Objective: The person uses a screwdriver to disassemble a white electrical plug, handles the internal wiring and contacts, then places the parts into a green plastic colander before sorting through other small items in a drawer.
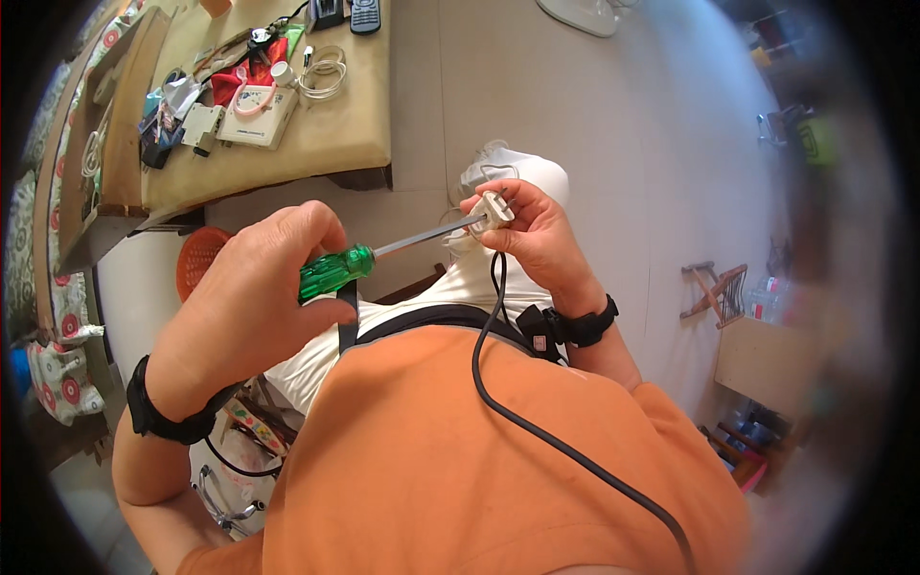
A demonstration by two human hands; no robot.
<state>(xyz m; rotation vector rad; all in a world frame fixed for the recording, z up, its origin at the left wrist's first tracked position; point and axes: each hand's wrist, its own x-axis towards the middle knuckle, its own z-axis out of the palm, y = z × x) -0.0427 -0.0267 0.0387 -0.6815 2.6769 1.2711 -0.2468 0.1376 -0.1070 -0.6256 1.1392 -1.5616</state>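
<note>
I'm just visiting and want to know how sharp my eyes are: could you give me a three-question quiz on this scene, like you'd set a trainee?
1. Which hand holds the green-handled screwdriver?
2. True or false: the right hand is empty.
3. Fill the gap: on the tan table, a coiled pale ____ lies beside the white box.

Key:
1. The left hand.
2. False; it holds a pale plug.
3. Cable.

orange shirt [479, 441], white trousers [458, 286], black wristbands [592, 327]
</note>
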